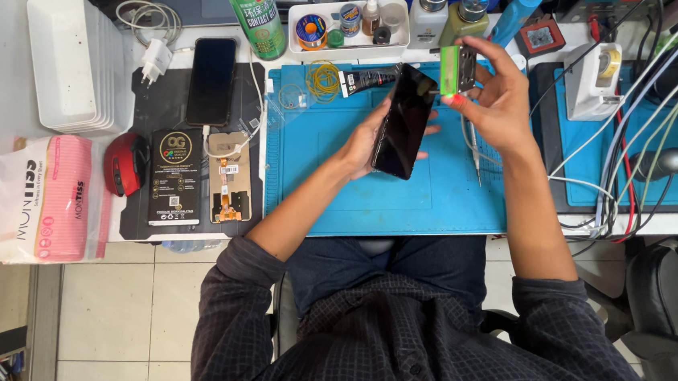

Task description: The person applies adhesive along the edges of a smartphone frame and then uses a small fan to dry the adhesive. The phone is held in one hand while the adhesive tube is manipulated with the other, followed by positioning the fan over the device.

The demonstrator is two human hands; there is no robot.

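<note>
Seen from above, a seated person's left hand [363, 140] grips a black smartphone [403, 121], tilted on edge above a blue work mat [435, 198]. The right hand [501, 102] pinches a small green-edged device [456, 69] just beside the phone's top corner. Held only along one side, the phone could slip and strike the mat.

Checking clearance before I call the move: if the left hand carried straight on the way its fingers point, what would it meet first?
Likely the right hand with its green-edged part; the left hand holds the black phone angled toward them. Depth unclear.
</note>
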